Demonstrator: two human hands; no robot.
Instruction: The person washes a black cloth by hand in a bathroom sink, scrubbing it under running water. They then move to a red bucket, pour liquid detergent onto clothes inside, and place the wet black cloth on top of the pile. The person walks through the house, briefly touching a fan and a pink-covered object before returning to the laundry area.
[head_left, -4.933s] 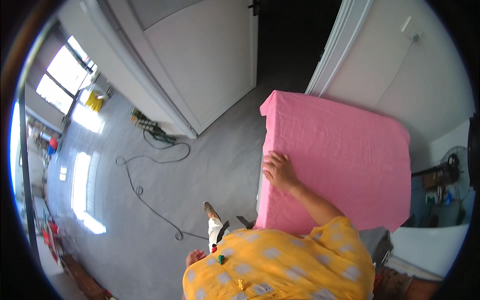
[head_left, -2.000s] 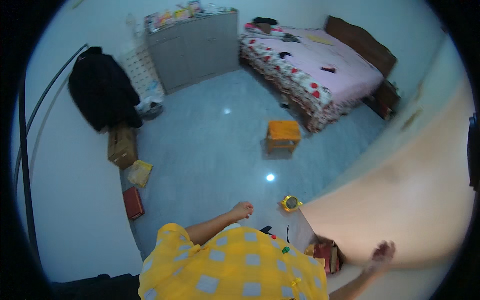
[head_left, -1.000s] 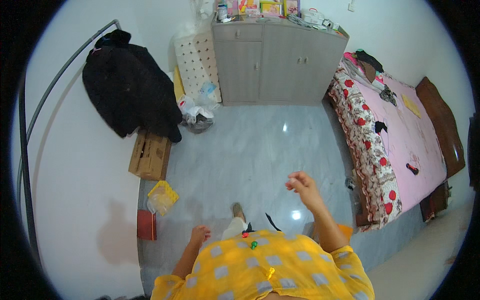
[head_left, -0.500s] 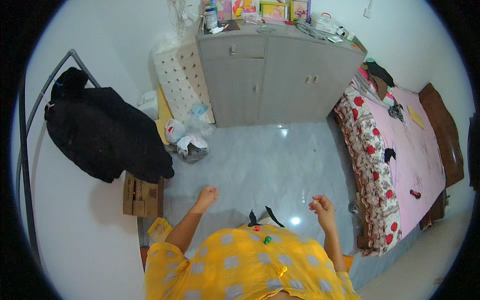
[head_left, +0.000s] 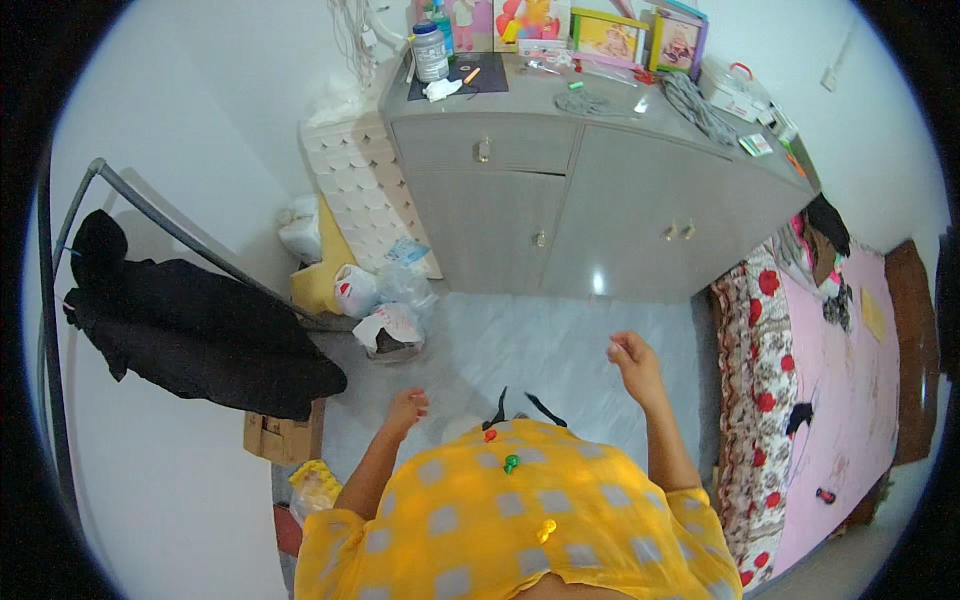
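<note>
Both of my hands hang in the air in front of my yellow shirt with grey squares (head_left: pixel 500 500). My left hand (head_left: pixel 405 411) has loosely bent fingers, a little apart, and nothing shows in it. Over the grey floor, in front of the cabinet (head_left: pixel 485 215), is my right hand (head_left: pixel 635 362). Its fingers curl softly with the thumb apart, and I see no object in them. Neither hand touches anything. The cabinet top bears a jar with a dark lid (head_left: pixel 430 54), a grey cloth (head_left: pixel 697 108) and a white box with a red handle (head_left: pixel 735 90).
On the right stands a bed (head_left: pixel 835 400) with a pink sheet and floral edge. Black clothing (head_left: pixel 190 325) hangs from a grey rack on the left, above a cardboard box (head_left: pixel 283 437). Plastic bags (head_left: pixel 390 330) lie beside a tufted white cushion (head_left: pixel 360 190).
The cabinet looks larger and closer, so I have moved toward it. My right hand has risen in the view; my left has shifted slightly left and down.
</note>
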